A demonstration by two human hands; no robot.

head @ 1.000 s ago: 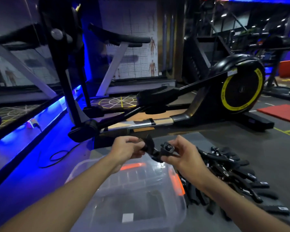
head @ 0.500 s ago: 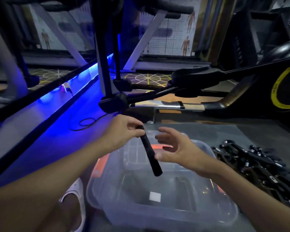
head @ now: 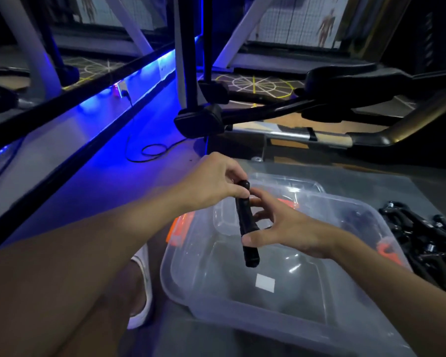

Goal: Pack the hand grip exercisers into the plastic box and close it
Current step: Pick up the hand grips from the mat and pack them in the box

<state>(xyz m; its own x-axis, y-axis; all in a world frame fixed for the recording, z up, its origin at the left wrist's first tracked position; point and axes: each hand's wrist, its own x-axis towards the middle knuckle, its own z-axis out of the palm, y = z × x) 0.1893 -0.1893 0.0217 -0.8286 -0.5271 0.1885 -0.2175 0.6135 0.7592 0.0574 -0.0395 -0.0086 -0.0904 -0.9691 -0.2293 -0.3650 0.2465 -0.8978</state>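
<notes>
Nearest the camera, two bare forearms reach in over a clear plastic box (head: 191, 274) with rounded corners and glossy, see-through walls; a small blank white square label (head: 265, 282) shows at its bottom. Orange latch clips (head: 177, 231) sit at its left and right ends. A white slipper (head: 142, 284) lies just left of the box.

Above the open box, the left hand (head: 214, 182) pinches the rounded top end of a black hand grip exerciser (head: 245, 222) between thumb and fingers. It hangs nearly upright, a slim matte handle with its lower end over the box interior. The right hand (head: 291, 228) is beside it, fingers spread, the thumb touching the handle's lower part.

To the right, a tangled pile of more black exercisers (head: 428, 238) rests on the grey bench (head: 371, 181).

Farther off stand black exercise-machine frames (head: 198, 119) over a blue-lit floor.
</notes>
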